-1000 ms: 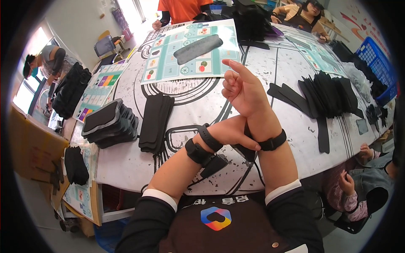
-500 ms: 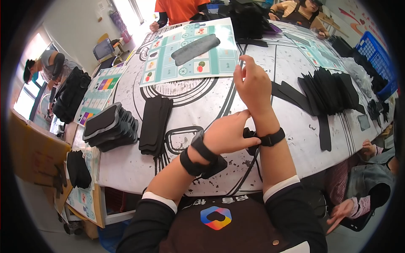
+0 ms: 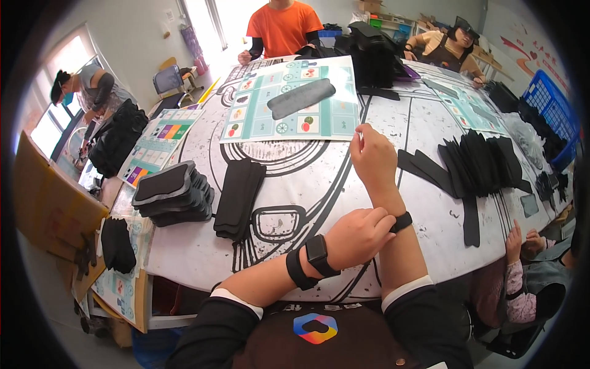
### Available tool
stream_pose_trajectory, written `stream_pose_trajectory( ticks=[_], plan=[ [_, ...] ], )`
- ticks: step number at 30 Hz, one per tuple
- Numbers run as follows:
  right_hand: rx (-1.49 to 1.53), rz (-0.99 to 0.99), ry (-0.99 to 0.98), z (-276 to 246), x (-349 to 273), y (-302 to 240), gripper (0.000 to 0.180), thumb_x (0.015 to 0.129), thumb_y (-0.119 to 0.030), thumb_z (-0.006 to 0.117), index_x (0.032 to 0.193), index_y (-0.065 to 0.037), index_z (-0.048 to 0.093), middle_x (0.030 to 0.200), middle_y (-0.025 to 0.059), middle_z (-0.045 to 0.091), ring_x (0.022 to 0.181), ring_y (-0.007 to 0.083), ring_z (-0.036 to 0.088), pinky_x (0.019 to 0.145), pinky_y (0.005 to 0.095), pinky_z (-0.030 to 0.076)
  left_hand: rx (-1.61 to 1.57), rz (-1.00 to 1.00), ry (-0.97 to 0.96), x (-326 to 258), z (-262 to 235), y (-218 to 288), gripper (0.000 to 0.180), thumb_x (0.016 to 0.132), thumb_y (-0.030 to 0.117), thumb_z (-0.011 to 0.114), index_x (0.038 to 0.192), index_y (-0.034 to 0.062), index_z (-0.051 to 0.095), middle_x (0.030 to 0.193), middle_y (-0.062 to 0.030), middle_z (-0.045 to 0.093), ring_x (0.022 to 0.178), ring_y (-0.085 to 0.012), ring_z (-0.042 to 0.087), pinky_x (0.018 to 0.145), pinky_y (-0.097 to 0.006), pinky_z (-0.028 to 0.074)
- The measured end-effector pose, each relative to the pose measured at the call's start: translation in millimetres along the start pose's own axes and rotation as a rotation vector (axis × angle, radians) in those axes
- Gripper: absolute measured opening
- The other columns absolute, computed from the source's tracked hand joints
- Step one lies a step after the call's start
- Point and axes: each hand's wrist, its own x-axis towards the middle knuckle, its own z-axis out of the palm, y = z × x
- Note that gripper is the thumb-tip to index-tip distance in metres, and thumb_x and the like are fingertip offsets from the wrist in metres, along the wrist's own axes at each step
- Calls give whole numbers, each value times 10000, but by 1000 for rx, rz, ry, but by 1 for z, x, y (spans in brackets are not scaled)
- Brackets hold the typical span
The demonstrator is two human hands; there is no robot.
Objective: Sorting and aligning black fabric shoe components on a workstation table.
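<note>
My left hand (image 3: 359, 237) has its fingers closed on the black wristband (image 3: 402, 221) around my right wrist. My right hand (image 3: 373, 158) is raised over the table with its fingers curled together, and I see nothing in them. Its fingertips are near the lower right corner of a printed teal-and-white sheet (image 3: 255, 130). On that sheet lies a grey, rounded oblong pad (image 3: 301, 99). A black smartwatch (image 3: 317, 248) and a second black band (image 3: 301, 269) are on my left wrist.
Stacks of black pieces stand at the left (image 3: 172, 187) and centre left (image 3: 239, 200). More black strips (image 3: 482, 163) are fanned out at the right, near a blue basket (image 3: 553, 117). People sit or stand around the white patterned table (image 3: 344, 178), one close at the right.
My left hand has closed on the wristband and shifted slightly right and down. My right hand's fingers have drawn together. The view has tilted, so the table sits lower.
</note>
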Motion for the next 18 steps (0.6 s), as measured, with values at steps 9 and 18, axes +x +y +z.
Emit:
stream_pose_trajectory(
  ticks=[9, 18],
  plan=[
    [126, 139, -105, -3, -1, 1, 109, 812, -121, 534, 857, -36, 587, 662, 120, 597, 640, 289, 585, 583, 393, 457, 166, 104, 119, -1, 14, -3, 218, 780, 107, 626, 947, -12, 551, 862, -98, 543, 722, -220, 577, 652, -322, 477],
    [599, -38, -230, -66, 14, -43, 90, 792, -75, 593, 870, -31, 597, 655, 75, 581, 575, 229, 563, 553, 343, 453, -477, 238, -279, 7, -64, 23, 266, 780, 231, 681, 979, 76, 596, 885, -56, 579, 788, -229, 572, 697, -333, 462]
  ],
)
